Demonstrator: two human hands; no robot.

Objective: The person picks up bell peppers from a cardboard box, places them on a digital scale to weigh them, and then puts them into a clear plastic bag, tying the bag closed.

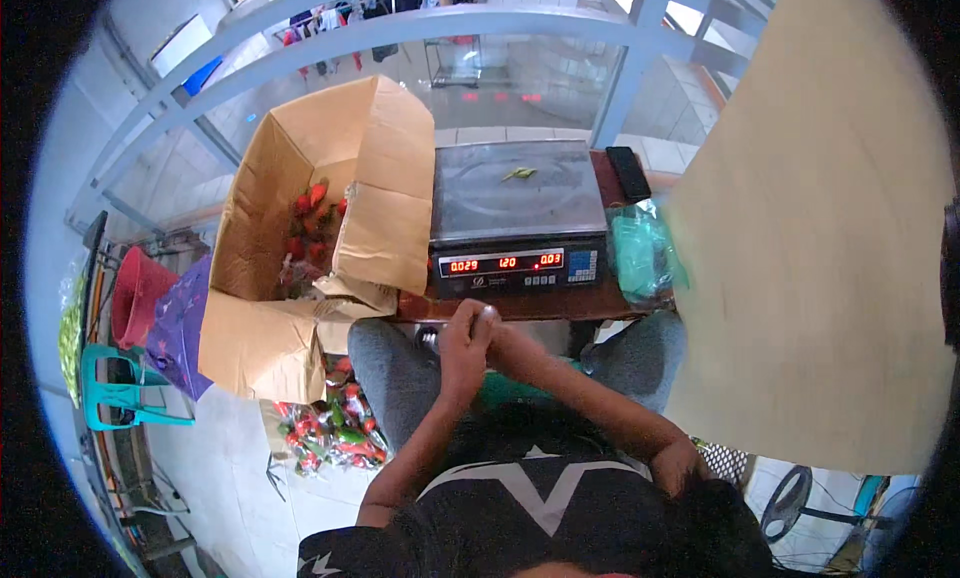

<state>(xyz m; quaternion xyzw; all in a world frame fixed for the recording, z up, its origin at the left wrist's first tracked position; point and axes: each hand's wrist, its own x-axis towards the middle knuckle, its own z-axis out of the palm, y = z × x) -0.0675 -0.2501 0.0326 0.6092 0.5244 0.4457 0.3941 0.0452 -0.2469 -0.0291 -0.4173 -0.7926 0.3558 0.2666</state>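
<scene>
My left hand (466, 334) and my right hand (496, 334) are clasped together over my lap, at the front edge of a dark red table (525, 306). Whether their fingers enclose anything cannot be seen. Just beyond them stands a digital weighing scale (517, 267) with a lit red display. A small green vegetable piece (519, 174) lies on its metal platform. Left of the scale, an open cardboard box (259, 195) holds red peppers (318, 193). Green plastic bags (637, 252) lie at the scale's right, below a black phone (628, 173).
Bagged red and green peppers (337, 428) lie on the floor at left. Behind the table runs a metal-framed glass partition (517, 24). A large tan panel (810, 263) stands at right. A teal plastic stool (124, 398) and a red bucket (139, 297) are at far left.
</scene>
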